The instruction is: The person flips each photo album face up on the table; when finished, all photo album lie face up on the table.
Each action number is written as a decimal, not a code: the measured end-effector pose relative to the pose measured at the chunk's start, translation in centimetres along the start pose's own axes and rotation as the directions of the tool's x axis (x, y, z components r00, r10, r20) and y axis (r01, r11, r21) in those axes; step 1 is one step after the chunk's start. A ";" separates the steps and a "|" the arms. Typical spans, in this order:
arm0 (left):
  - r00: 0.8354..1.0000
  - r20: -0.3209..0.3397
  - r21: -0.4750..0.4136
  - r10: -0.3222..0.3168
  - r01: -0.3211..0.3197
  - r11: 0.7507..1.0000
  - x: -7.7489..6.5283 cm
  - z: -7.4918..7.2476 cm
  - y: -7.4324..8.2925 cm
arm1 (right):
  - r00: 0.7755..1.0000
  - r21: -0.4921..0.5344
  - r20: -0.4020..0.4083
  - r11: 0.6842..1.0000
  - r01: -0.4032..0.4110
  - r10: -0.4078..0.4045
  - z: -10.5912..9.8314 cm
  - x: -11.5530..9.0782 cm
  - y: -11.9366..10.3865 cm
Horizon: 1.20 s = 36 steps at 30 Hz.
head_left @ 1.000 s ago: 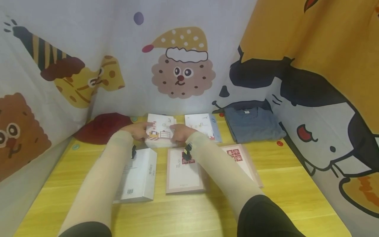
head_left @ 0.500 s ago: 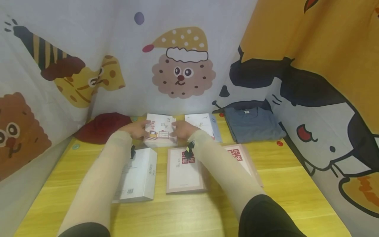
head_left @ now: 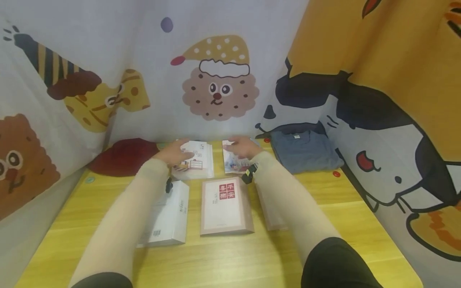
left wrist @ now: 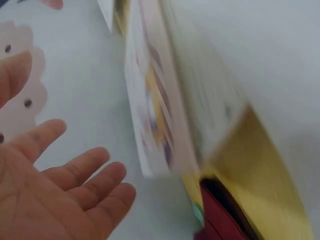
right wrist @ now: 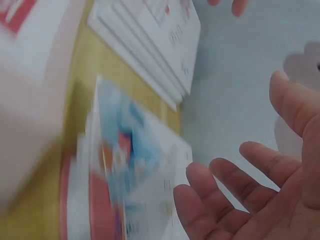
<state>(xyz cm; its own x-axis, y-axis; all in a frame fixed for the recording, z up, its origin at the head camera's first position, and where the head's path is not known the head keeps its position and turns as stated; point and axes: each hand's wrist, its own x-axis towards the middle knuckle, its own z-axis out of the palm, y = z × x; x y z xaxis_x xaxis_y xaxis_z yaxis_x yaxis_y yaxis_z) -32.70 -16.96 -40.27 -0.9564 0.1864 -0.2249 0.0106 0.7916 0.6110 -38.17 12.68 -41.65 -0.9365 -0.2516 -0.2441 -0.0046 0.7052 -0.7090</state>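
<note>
My left hand [head_left: 174, 153] hovers with fingers spread at the left side of a neat stack of white illustrated books [head_left: 196, 165]. In the left wrist view its fingers [left wrist: 82, 167] stand apart from the books and hold nothing. Over the second pile, books with a blue picture and white on the top cover [head_left: 232, 164], hangs my right hand [head_left: 246, 147]. The right wrist view shows its fingers [right wrist: 225, 182] loosely bent beside that pile, with nothing in them. Part of this pile is hidden under the hand.
Nearer on the wooden table [head_left: 216, 264] lie a white book [head_left: 165, 218], a pink-bordered book with red characters [head_left: 221, 214] and another pink-edged book [head_left: 270, 212] partly under my right arm. A dark red cloth item [head_left: 124, 158] and folded grey-blue garment [head_left: 306, 152] flank the back.
Both hands have let go of the white book stack's sides. The right hand has moved right, over the second pile; the left has lifted slightly and opened. The head view has shifted a little.
</note>
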 end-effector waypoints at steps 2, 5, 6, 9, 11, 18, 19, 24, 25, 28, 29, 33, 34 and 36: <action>0.998 -0.019 0.014 0.057 -0.057 0.998 0.2 0.5 0.6 | 1.000 0.033 -0.020 0.999 -0.016 0.016 -0.9 -0.3 0.8; 0.995 -0.026 0.009 0.099 -0.098 0.995 0.3 1.4 1.8 | 0.998 0.081 -0.050 0.996 -0.044 0.048 -2.2 -0.8 1.9; 0.993 -0.021 -0.003 0.113 -0.113 0.994 0.3 1.7 2.1 | 0.996 0.090 -0.062 0.994 -0.058 0.064 -2.6 -1.0 2.3; 0.989 -0.001 -0.038 0.149 -0.149 0.988 0.5 2.5 3.2 | 0.992 0.085 -0.094 0.993 -0.079 0.087 -3.8 -1.1 3.7; 0.985 0.017 -0.050 0.173 -0.172 0.984 0.7 3.0 3.9 | 0.989 0.074 -0.109 0.993 -0.090 0.098 -4.5 -1.0 4.7; 0.979 0.067 -0.112 0.194 -0.186 0.976 1.5 4.5 5.6 | 0.988 0.097 -0.102 0.989 -0.108 0.118 -6.2 -1.2 7.7; 0.978 0.077 -0.120 0.193 -0.183 0.976 1.6 4.7 5.9 | 0.988 0.113 -0.093 0.987 -0.110 0.121 -6.4 -1.4 8.0; 0.977 0.099 -0.095 0.191 -0.182 0.979 1.9 6.0 7.2 | 0.983 0.101 -0.095 0.984 -0.145 0.155 -6.8 -1.5 9.4; 0.976 0.103 -0.082 0.190 -0.182 0.980 2.1 6.3 7.4 | 0.981 0.085 -0.101 0.984 -0.159 0.168 -6.9 -1.5 9.6; 0.974 0.118 -0.064 0.193 -0.187 0.980 2.6 7.1 8.0 | 0.976 0.073 -0.100 0.980 -0.185 0.192 -7.1 -1.7 10.2; 0.974 0.123 -0.063 0.190 -0.183 0.981 2.7 7.3 8.2 | 0.977 0.074 -0.094 0.980 -0.186 0.192 -7.2 -1.8 10.3; 0.972 0.157 -0.077 0.174 -0.163 0.984 3.4 7.9 8.6 | 0.980 0.116 -0.051 0.975 -0.188 0.195 -7.2 -2.2 10.6; 0.970 0.174 -0.078 0.167 -0.156 0.985 3.5 8.0 8.7 | 0.980 0.116 -0.040 0.975 -0.192 0.197 -7.2 -2.3 10.6; 0.965 0.210 -0.077 0.155 -0.142 0.987 3.8 8.3 8.8 | 0.978 0.109 -0.024 0.973 -0.203 0.207 -7.1 -2.6 10.7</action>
<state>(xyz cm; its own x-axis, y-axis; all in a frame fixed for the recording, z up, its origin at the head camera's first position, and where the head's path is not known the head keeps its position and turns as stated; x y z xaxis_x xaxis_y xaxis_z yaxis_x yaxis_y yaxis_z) -33.81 -4.49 -42.03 -0.8604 0.4248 -0.2815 0.1239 0.7102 0.6930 -38.28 25.52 -43.91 -0.9253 -0.0842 -0.3697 0.2239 0.6654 -0.7121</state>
